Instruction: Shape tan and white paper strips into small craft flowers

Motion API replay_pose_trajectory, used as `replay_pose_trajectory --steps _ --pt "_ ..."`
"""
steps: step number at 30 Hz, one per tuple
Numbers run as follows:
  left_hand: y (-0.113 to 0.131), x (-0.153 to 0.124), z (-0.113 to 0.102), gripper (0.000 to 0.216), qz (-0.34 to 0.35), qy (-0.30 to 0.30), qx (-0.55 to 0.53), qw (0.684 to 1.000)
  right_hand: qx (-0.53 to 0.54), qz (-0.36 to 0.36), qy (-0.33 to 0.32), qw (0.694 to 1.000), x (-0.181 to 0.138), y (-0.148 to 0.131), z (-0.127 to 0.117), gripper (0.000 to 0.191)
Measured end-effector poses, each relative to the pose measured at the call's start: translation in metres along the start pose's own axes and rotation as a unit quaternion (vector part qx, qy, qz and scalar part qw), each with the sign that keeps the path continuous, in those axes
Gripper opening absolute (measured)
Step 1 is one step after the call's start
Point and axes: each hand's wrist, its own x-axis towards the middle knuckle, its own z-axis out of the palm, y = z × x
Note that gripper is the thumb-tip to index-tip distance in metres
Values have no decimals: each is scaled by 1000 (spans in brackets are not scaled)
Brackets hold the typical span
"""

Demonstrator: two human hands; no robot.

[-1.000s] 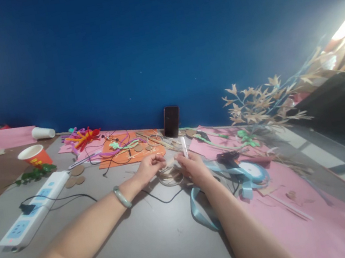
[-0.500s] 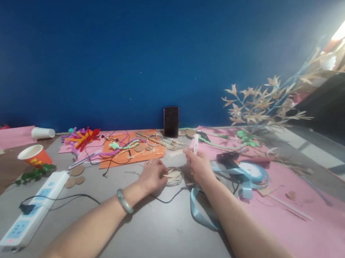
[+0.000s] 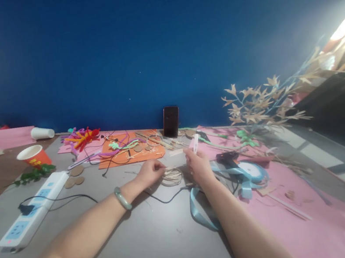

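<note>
In our right hand (image 3: 198, 167) we grip a slim white stick (image 3: 196, 143) between closed fingers, its end pointing up. Our left hand (image 3: 149, 173) has its bent fingers at the far left edge of a pale, looped coil (image 3: 172, 176); we cannot tell whether they pinch it. The coil lies on the bench (image 3: 157, 229), between our hands, near a black cable (image 3: 167, 202). We have blue ribbon (image 3: 205, 220) to the right and a power strip (image 3: 38, 210) to the left; far off, a phone (image 3: 171, 122) stands upright.
</note>
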Motion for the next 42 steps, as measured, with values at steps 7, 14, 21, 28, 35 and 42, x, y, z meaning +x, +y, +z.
replay_pose_trajectory --steps 7,14,21,28,35,42 --pt "2 1 -4 23 -70 -2 -63 996 20 -1 1 1000 2 3 -1 23" --pt "-3 2 -3 20 -4 -6 -8 1000 14 -7 -13 1000 2 2 -1 24" --pt "5 0 -6 26 11 14 77 997 -31 31 -65 997 -1 3 0 19" --pt "6 1 -5 26 19 88 67 994 -117 28 -144 982 -3 8 1 17" --pt "6 18 -65 18 1 191 200 961 -355 -81 -159 918 -4 3 0 14" --pt "-18 24 -117 15 -106 112 397 905 -518 -165 -88 835 4 9 -1 26"
